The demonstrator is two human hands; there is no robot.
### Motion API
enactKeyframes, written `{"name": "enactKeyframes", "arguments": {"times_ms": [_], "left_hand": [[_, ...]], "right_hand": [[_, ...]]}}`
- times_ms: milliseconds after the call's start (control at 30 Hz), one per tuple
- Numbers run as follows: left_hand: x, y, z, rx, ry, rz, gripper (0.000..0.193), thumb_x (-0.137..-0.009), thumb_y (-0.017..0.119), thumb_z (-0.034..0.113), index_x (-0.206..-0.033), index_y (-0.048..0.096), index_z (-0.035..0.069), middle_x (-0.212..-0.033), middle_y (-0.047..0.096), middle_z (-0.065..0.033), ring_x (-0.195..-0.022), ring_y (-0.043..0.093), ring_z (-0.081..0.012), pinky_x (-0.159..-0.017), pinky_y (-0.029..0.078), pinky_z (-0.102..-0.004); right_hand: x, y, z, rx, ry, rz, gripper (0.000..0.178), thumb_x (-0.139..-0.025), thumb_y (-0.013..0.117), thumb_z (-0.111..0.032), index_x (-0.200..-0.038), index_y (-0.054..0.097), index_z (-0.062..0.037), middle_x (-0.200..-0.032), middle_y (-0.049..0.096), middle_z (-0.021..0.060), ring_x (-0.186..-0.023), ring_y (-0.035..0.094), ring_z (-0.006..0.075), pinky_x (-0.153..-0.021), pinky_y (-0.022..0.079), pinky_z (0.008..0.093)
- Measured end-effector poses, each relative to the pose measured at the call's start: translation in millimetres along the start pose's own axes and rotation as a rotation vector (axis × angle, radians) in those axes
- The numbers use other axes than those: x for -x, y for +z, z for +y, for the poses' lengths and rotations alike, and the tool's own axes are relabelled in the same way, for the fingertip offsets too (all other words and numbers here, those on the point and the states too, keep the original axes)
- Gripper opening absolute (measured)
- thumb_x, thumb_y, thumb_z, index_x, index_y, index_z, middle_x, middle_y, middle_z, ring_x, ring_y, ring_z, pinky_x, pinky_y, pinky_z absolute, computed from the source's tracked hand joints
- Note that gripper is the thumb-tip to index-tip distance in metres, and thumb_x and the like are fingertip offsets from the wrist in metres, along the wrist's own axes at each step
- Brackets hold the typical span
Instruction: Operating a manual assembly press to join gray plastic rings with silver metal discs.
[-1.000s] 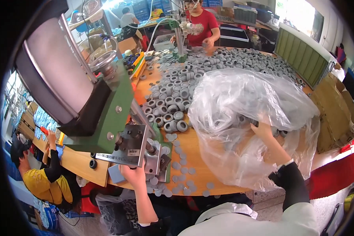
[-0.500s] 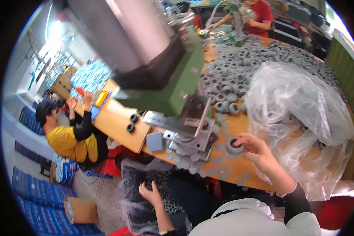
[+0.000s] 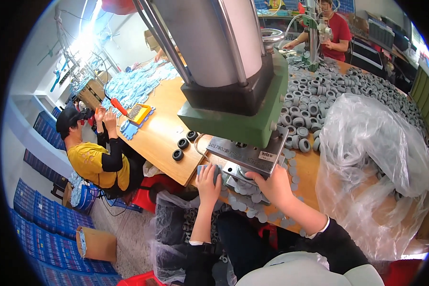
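Note:
My left hand has its fingers curled over a small grey-blue block at the table's front edge, beside the press. My right hand reaches in under the steel upper die of the green press. Its thumb points left across the front of the die. The other fingers bend behind the die's right side, and whatever they hold is hidden. Flat grey discs lie heaped below the die, between my hands.
Grey rings cover the far right of the table. Clear plastic sheeting drapes the right side. Several black rings stand to the left. A lined bin of rings is below. Co-workers in yellow and red sit nearby.
My right hand has moved left to the press die; the grey ring in it has gone out of sight. My left hand has risen from over the bin to the block. The view has shifted.

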State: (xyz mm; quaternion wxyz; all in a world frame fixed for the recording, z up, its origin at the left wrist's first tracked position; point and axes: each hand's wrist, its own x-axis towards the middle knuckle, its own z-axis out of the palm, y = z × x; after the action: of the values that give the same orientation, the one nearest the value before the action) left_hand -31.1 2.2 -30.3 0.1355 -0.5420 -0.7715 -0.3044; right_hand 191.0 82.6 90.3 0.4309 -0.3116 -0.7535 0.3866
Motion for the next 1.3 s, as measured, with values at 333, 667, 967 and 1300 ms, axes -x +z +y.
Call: {"name": "enactKeyframes", "arguments": {"times_ms": [333, 667, 967, 1300], "left_hand": [[-10.7, 31.0, -2.4, -0.139, -0.076, -0.130, 0.043, -0.084, 0.056, 0.024, -0.126, 0.051, 0.015, -0.133, 0.050, -0.0010, -0.128, 0.039, -0.0224, -0.098, 0.024, -0.0533], [-2.8, 25.6, -39.2, 0.395, -0.212, 0.106, 0.039, -0.095, 0.045, 0.017, -0.123, 0.046, -0.009, -0.123, 0.052, -0.0225, -0.112, 0.050, -0.0299, -0.096, 0.036, -0.0374], [-47.8, -18.8, 114.8, 0.862, -0.183, 0.159, 0.049, -0.083, 0.063, 0.010, -0.123, 0.042, -0.007, -0.122, 0.050, -0.0168, -0.108, 0.050, -0.0242, -0.094, 0.037, -0.0338], [-24.2, -4.3, 116.4, 0.533, -0.067, 0.221, 0.031, -0.081, 0.067, 0.011, -0.105, 0.056, -0.006, -0.098, 0.061, -0.0124, -0.087, 0.058, -0.0206, -0.080, 0.046, -0.0322]], "right_hand": [[32.2, -60.0, -5.0, -0.111, 0.034, -0.141, 0.059, -0.073, 0.074, -0.013, -0.123, 0.046, -0.0010, -0.119, 0.054, 0.0188, -0.109, 0.053, 0.0338, -0.088, 0.046, 0.0378], [154.0, -330.4, 132.7, 0.980, 0.413, 0.536, 0.028, -0.079, 0.060, -0.009, -0.106, 0.058, 0.0005, -0.105, 0.060, 0.0211, -0.096, 0.057, 0.0359, -0.083, 0.045, 0.0392], [181.6, -405.8, 221.3, 0.878, 0.543, 0.637, 0.054, -0.066, 0.073, -0.021, -0.111, 0.052, 0.0010, -0.111, 0.056, 0.0239, -0.105, 0.051, 0.0405, -0.090, 0.042, 0.0418], [179.8, -370.4, 162.8, 1.136, 0.556, 0.682, 0.060, -0.062, 0.074, -0.020, -0.114, 0.052, 0.0011, -0.113, 0.053, 0.0202, -0.107, 0.049, 0.0376, -0.091, 0.041, 0.0416]]}}
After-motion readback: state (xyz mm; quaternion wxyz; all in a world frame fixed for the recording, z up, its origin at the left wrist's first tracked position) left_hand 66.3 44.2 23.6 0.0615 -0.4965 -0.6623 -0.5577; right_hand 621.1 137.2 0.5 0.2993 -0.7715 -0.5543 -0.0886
